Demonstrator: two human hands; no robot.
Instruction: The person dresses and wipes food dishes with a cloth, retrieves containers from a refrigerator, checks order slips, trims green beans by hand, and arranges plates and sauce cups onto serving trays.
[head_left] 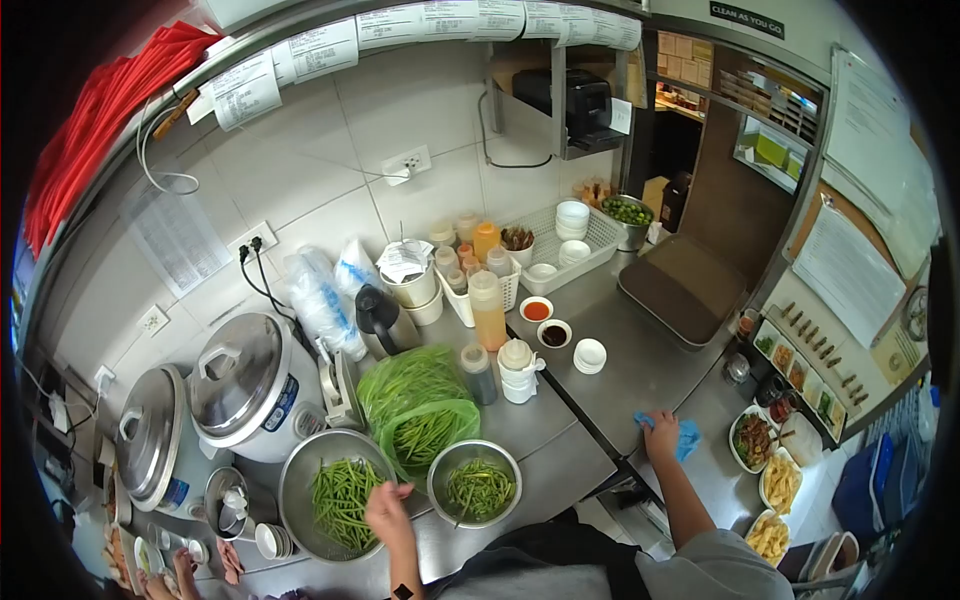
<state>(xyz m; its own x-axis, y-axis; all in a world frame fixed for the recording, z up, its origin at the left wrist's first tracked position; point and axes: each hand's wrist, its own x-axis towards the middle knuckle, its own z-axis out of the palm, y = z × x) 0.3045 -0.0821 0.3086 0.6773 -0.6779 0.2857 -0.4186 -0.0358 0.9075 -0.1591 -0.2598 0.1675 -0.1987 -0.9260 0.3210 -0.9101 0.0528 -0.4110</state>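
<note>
Green beans (348, 503) fill part of a large steel bowl (300, 470). At that bowl's right rim is my left hand (388, 512), its fingers curled together; whether they hold anything is too small to tell. A smaller steel bowl (515, 470) with more beans (480, 490) stands to its right. Behind and between the bowls lies an open green plastic bag (425, 390) full of beans. Further right, my right hand (660, 437) is closed on a blue cloth (687, 440), pressed on the steel counter (640, 385).
Rice cookers (245, 385) stand left, near another person's hands (172, 580). Sauce bottles (487, 310), a jug (385, 320) and small sauce bowls (553, 333) are behind. A brown tray (685, 285) lies at back right. Plated food (755, 440) and fries (780, 484) sit at right.
</note>
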